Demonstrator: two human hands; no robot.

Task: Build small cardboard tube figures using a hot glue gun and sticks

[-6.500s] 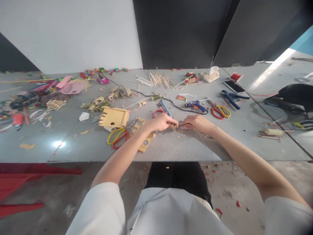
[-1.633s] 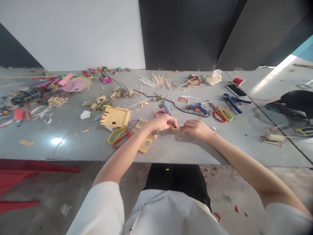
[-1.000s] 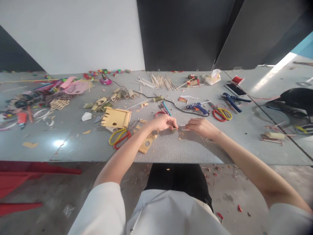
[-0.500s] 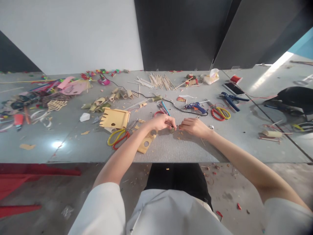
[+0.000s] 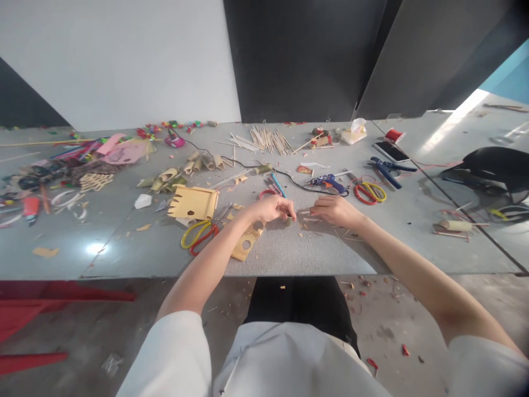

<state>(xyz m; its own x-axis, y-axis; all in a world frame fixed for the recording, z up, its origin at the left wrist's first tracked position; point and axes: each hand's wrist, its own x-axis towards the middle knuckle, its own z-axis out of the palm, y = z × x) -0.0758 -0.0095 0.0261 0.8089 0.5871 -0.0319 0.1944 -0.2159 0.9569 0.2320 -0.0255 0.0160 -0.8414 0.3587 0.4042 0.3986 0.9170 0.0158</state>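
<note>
My left hand rests on the grey mat with its fingers pinched round a small bamboo ring. My right hand sits just to the right, fingers curled on a thin wooden stick that points at the ring. Both hands lie close together at the middle of the table. Small wood chips are scattered round them.
Yellow-and-red scissors and a yellow cardboard piece lie left of my hands. A blue glue gun, more scissors, blue pliers, a phone and a pile of sticks lie behind. Craft scraps cover the far left.
My right hand has drawn a little to the right, away from my left, then the gap between them holds. Both stay on the mat with the ring and stick.
</note>
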